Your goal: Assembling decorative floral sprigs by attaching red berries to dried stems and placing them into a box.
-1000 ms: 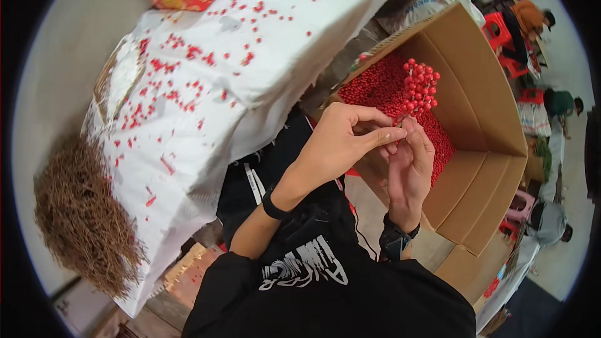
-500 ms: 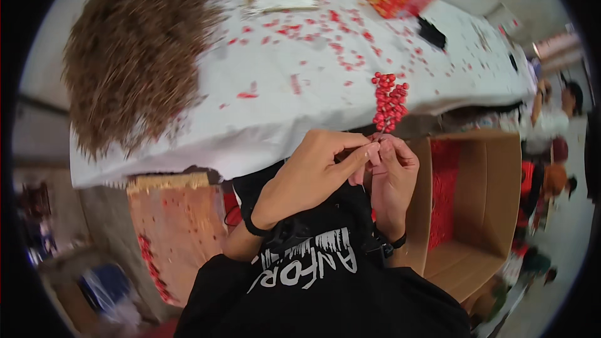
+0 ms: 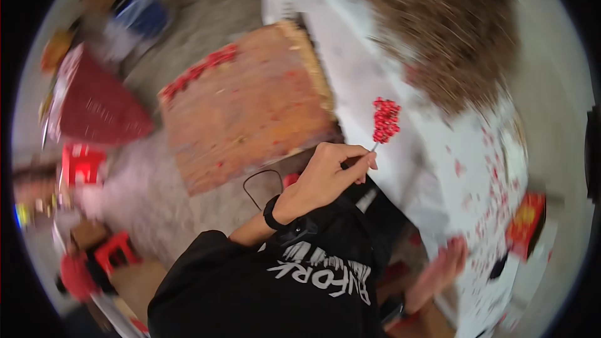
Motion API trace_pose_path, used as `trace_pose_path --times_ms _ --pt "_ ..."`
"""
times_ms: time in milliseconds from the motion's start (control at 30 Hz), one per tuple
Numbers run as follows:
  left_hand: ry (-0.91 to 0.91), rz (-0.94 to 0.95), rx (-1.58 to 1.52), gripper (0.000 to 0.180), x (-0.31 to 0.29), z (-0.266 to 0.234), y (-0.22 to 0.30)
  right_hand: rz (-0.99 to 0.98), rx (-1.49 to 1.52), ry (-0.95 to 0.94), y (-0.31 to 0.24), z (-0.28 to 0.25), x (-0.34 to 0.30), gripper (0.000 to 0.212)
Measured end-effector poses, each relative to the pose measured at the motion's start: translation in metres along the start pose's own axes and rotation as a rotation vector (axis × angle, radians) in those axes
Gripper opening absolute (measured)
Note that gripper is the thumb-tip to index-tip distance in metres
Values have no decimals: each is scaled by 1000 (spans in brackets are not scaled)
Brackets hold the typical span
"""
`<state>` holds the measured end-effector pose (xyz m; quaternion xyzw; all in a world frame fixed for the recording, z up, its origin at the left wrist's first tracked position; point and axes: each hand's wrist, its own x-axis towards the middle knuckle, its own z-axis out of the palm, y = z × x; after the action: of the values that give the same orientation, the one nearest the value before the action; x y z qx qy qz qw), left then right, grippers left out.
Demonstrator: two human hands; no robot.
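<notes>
A sprig of red artificial berries [image 3: 386, 120] stands up from my left hand [image 3: 328, 175], which is closed in a pinch round its thin stem. The berry cluster appears in front of the white-covered table's [image 3: 357, 75] near side. Well apart from it, at the lower right, my right hand [image 3: 443, 269] is smeared by motion beside the table edge. Its fingers are too blurred to read. To the left of my left hand lies a reddish-brown board [image 3: 244, 112], with a row of red berry sprigs [image 3: 203, 70] along its far left edge.
A big bundle of brown stems [image 3: 444, 19] covers the table's far end. Red bits are scattered over the cloth, near a red box [image 3: 526, 224]. On the floor at left are a dark red sack-like thing [image 3: 100, 97] and red stools [image 3: 83, 163].
The view has swung left, toward the brown board. My right hand has let go of the sprig and moved away to the lower right. My left hand still holds the stem.
</notes>
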<state>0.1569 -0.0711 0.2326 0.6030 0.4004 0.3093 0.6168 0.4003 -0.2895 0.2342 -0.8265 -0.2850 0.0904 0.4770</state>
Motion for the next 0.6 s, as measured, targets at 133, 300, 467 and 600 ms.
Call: trace_pose_path --times_ms 133,300,467,600 --pt "472 -153 -36 27 -31 -65 -91 5 26 107 5 -111 -15 50" --pt "711 -171 112 28 -26 -145 -169 45 69 139 31 -141 19 60" --pt "773 -179 228 27 11 -194 -201 -37 48 122 43 -117 57 56" --pt "763 -117 158 26 59 -221 -223 -98 37 136 53 -100 85 52"
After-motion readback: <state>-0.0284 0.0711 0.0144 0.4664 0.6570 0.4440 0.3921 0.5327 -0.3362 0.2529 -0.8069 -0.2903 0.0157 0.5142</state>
